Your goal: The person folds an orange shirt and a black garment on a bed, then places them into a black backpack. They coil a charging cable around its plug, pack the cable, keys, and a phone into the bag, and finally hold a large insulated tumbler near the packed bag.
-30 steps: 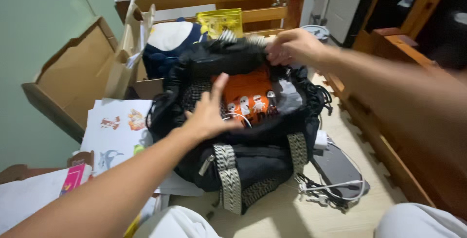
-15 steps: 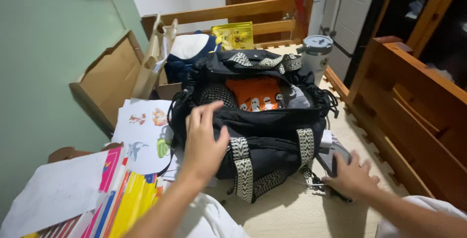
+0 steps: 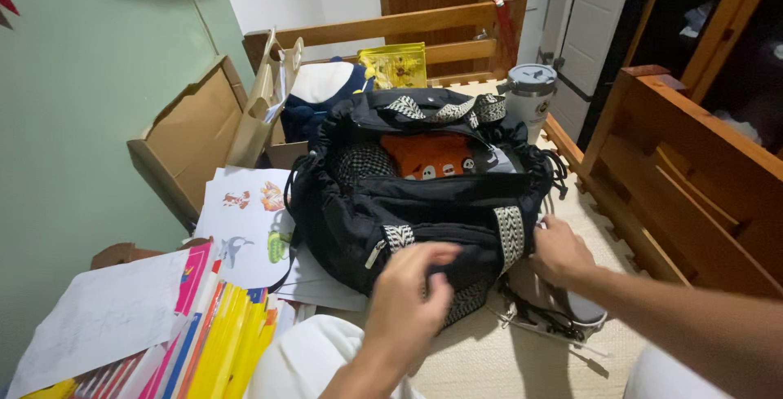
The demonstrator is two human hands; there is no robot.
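Nearest, the left hand [image 3: 408, 293], fingers curled and gripping nothing visible, hovers before the front pocket of the open black duffel bag [image 3: 424, 195] lying on the floor mat [image 3: 489, 358]; the right hand [image 3: 559, 251], grip indiscernible, touches its right end above tangled cables [image 3: 542, 317]; beyond, an orange garment [image 3: 428, 154] shows inside.

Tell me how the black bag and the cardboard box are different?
The black bag is soft, dark cloth with patterned straps; the cardboard box is stiff, plain brown. The bag is stuffed with clothes; the box lies tipped on its side. Both are open.
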